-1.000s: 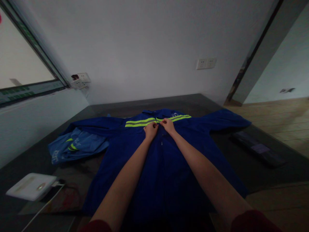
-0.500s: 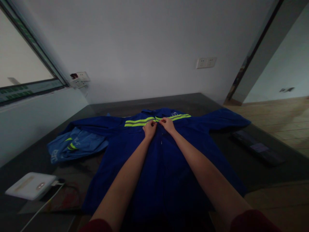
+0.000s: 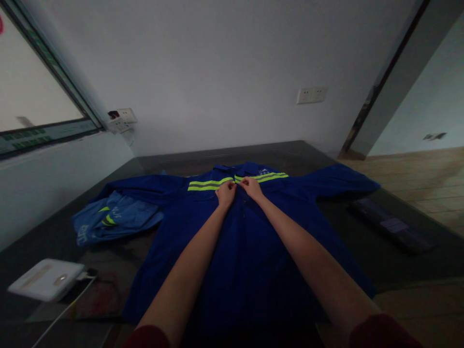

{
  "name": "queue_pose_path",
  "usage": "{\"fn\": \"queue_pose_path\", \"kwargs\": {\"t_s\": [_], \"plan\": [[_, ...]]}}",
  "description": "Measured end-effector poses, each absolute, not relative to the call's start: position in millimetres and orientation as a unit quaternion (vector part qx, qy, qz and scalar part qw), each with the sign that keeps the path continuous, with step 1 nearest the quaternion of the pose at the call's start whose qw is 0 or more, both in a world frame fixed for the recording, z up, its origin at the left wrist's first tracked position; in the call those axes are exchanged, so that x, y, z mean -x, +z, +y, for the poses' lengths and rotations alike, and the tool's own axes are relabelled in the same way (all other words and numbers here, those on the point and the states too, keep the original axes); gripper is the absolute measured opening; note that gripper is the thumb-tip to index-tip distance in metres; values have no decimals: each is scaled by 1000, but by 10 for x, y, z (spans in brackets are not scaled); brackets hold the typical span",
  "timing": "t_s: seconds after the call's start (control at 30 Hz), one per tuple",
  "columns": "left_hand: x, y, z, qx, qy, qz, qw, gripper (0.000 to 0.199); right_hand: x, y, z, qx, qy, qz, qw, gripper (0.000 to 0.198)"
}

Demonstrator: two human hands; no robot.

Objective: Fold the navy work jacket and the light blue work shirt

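A dark blue work jacket with yellow-green reflective stripes lies spread flat, its collar toward the wall and both sleeves out to the sides. My left hand is closed in a pinch on the jacket's front edge, just below the chest stripe. Close beside it, my right hand pinches the opposite front edge at the same height. Only a narrow gap separates the fingertips. Whatever small part of the front lies between them is too small and dark to make out.
The jacket rests on a dark table against a wall. A bagged blue garment lies under the left sleeve. At the front left is a white device with a cable. A dark flat case lies on the right.
Both hands stay at the same place on the jacket front, with barely any finger movement. The whole view has shifted slightly.
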State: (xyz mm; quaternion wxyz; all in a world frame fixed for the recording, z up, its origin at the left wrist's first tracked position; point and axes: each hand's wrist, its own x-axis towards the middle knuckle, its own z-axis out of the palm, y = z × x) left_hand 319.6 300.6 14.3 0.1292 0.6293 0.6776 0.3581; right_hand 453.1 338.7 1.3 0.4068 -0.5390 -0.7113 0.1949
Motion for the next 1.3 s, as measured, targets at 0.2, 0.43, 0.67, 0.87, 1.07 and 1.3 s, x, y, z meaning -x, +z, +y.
{"fn": "queue_pose_path", "kwargs": {"t_s": [0.2, 0.43, 0.67, 0.87, 1.07, 1.3], "plan": [[-3196, 136, 3153, -623, 332, 697, 124, 17, -4492, 39, 3488, 554, 182, -719, 378, 5], [-3170, 139, 3232, -631, 297, 707, 113, 19, -4424, 127, 3522, 579, 168, -723, 338, 8], [-3115, 178, 3133, -690, 262, 670, 83, 21, -4550, 282, 3355, 553, 167, -759, 301, 22], [-2885, 238, 2807, -748, 197, 633, 48, 33, -4944, 349, 2913, 553, 89, -801, 211, 42], [-2669, 113, 2494, -744, 98, 660, 49, 53, -5175, 192, 2569, 616, 89, -780, 69, 59], [-2579, 62, 2568, -758, 95, 642, 61, 55, -5255, 28, 2610, 596, 69, -794, 91, 58]]}}
